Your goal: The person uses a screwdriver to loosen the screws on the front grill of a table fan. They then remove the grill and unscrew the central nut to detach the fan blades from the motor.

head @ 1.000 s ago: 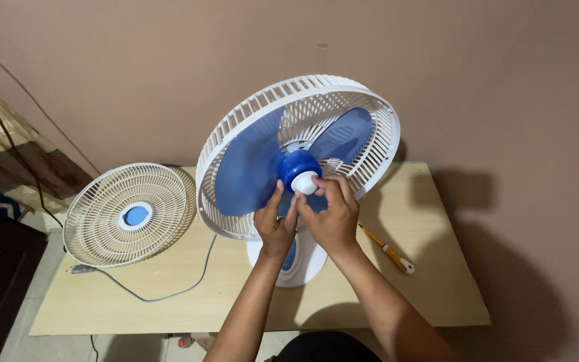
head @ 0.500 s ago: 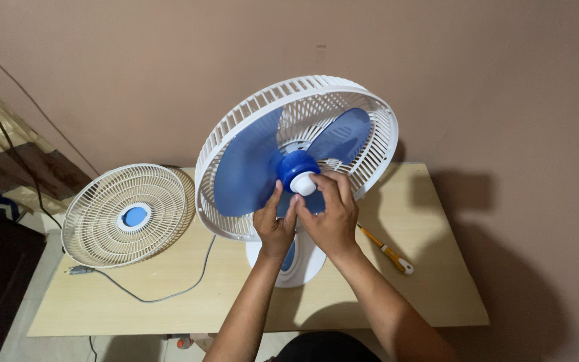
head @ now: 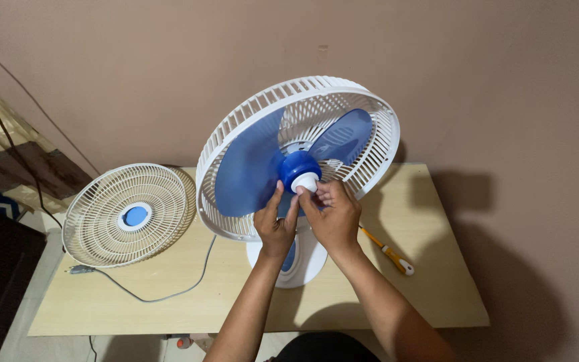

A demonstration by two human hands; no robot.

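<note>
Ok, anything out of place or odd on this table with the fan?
Only that the fan is part-dismantled: its front grille lies off on the table, leaving the blue blades exposed. Both hands, left and right, are at the white hub cap. A screwdriver lies loose. No damage visible.

There is one view only, from the camera on my head. It looks forward and steeply down, over my forearms rising from the bottom centre of the frame, onto the bench (head: 430, 295) and toward the wall (head: 169, 60) behind it. It sits close: the fan (head: 249, 167) fills the middle, and the bench's full width fits, with floor at lower left.
</note>
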